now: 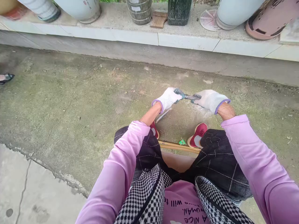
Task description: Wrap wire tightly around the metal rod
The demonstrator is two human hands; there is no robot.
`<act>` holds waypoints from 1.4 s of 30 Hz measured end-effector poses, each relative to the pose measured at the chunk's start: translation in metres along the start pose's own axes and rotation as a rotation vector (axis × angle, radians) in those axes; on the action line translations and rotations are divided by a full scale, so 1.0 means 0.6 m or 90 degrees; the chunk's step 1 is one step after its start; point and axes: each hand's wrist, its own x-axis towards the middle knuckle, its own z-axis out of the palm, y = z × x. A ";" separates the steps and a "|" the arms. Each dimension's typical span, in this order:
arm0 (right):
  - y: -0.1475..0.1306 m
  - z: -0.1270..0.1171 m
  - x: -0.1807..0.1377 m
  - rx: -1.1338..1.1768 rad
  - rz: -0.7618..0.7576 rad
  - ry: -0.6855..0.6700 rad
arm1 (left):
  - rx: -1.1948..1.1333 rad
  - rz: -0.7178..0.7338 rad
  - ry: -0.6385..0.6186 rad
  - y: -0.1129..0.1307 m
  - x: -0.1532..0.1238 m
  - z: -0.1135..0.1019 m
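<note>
Both left hand [167, 99] and right hand [210, 100] grip a metal tool [188, 96].

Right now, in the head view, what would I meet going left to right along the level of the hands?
A sandal at the left edge → left hand in a white glove → metal tool gripped between both hands → right hand in a white glove.

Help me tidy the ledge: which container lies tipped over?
The pink pot at the far right: its holed bottom faces the camera, while the green jug and grey drum stand upright.
</note>
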 end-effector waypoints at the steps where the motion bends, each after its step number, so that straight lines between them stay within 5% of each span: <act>1: -0.003 -0.001 0.000 -0.008 0.005 0.014 | -0.073 -0.027 0.016 0.004 0.000 0.003; 6: -0.037 0.002 -0.011 -0.017 -0.009 -0.019 | -0.331 -0.142 0.074 0.018 0.002 0.004; 11: -0.035 0.009 -0.005 0.046 -0.026 0.007 | -0.373 -0.162 0.023 0.013 -0.013 0.007; 16: 0.006 0.012 0.010 0.454 0.054 0.086 | -0.403 -0.134 0.008 0.005 -0.019 0.001; 19: 0.012 0.016 0.007 0.709 0.011 0.080 | -0.413 -0.128 -0.008 -0.002 -0.008 -0.001; 23: 0.007 0.016 -0.006 0.859 -0.079 0.030 | -0.416 -0.117 -0.028 -0.013 0.004 0.008; 33: 0.003 0.008 -0.024 0.870 -0.116 -0.040 | -0.252 -0.014 -0.086 -0.037 0.028 0.005; 37: 0.002 0.007 -0.027 0.867 -0.119 -0.052 | -0.346 0.054 -0.120 -0.045 0.041 -0.001; 42: 0.007 0.010 -0.029 0.833 -0.117 -0.071 | -0.410 0.013 -0.119 -0.046 0.042 0.009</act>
